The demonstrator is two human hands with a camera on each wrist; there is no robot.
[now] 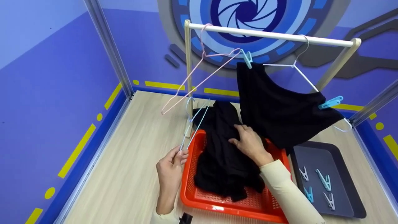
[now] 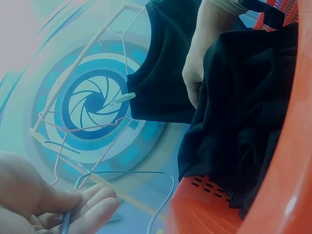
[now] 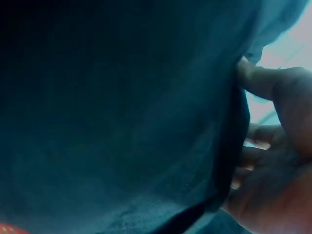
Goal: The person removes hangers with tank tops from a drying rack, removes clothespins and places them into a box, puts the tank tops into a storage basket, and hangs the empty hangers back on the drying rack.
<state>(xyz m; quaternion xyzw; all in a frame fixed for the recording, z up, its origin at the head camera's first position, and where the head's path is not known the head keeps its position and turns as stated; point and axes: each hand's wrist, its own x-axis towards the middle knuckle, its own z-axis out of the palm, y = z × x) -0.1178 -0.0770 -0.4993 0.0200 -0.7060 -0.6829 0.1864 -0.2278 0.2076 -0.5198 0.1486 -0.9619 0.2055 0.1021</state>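
My left hand (image 1: 172,165) pinches a thin light-blue clothes hanger (image 1: 202,115) by its lower end, beside the basket; its hook points away. In the left wrist view the hanger's wire (image 2: 131,172) passes between thumb and fingers. A crumpled black garment (image 1: 222,155) lies in the red basket (image 1: 194,177) and spills over its far rim. My right hand (image 1: 250,144) touches the garment's upper right part with thumb and fingers spread apart. In the right wrist view its thumb (image 3: 265,80) rests at the cloth's edge, the fingers bent lower down, their tips close to the fabric.
A drying rack (image 1: 270,33) stands behind the basket. From it hang a pink hanger (image 1: 186,76) and a white hanger (image 1: 306,76) with black clothing (image 1: 279,109) fastened by blue clothespins (image 1: 331,102). Right of the basket, a dark tray (image 1: 345,186) holds several clothespins (image 1: 324,180).
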